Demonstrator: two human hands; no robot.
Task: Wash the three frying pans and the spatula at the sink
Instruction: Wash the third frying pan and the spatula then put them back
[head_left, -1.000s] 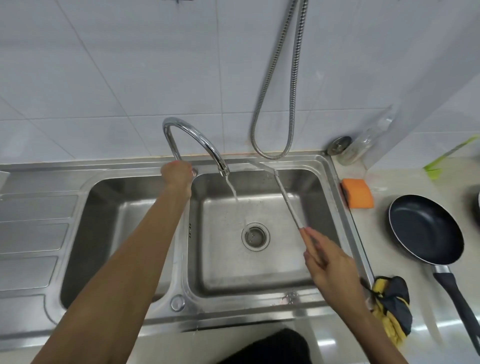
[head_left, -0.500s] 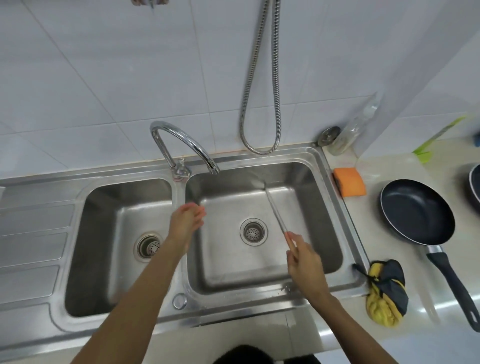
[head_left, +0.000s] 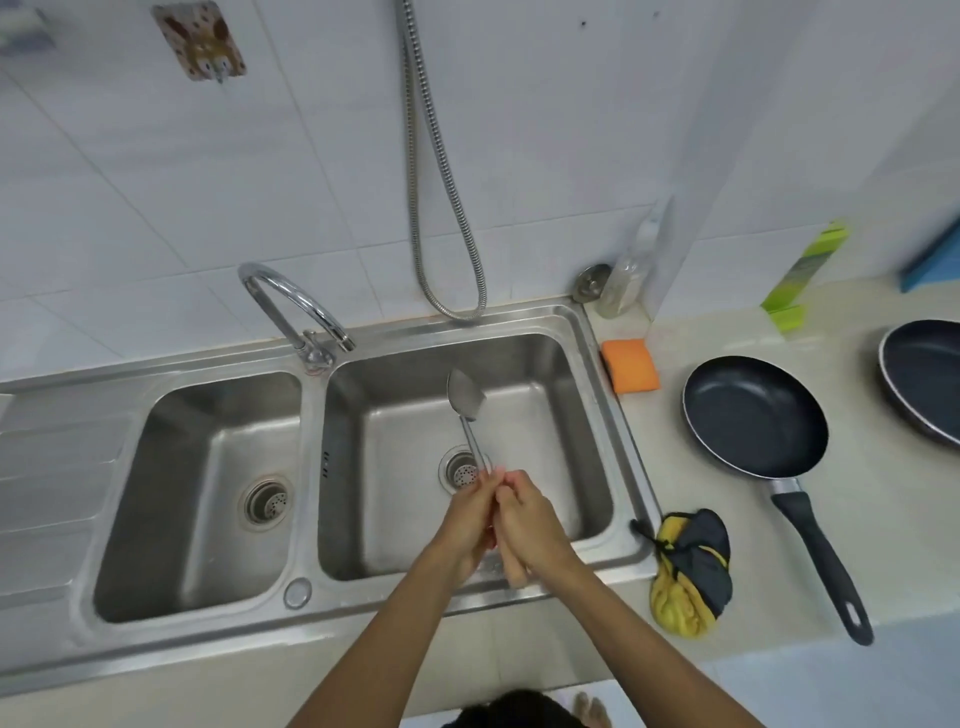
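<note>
A steel spatula (head_left: 466, 402) points away from me over the right sink basin (head_left: 582, 431), blade up near the far wall. My left hand (head_left: 470, 512) and my right hand (head_left: 524, 519) are pressed together around its handle above the drain; the wooden handle end sticks out below them. One dark frying pan (head_left: 753, 415) with a black handle lies on the counter right of the sink. A second dark pan (head_left: 924, 379) is cut off by the right edge. No water runs from the faucet (head_left: 291, 306).
An orange sponge (head_left: 629, 371) lies beside the sink's right rim. A yellow and dark cloth (head_left: 691, 569) sits at the sink's front right corner. A left basin (head_left: 208, 483), a hanging metal hose (head_left: 441, 208), a clear bottle (head_left: 626, 280) and a green item (head_left: 800, 275) are also here.
The left hand left the faucet base and came across to the spatula handle. The water stopped. The spatula turned so its blade shows flat. The camera view tilted upward.
</note>
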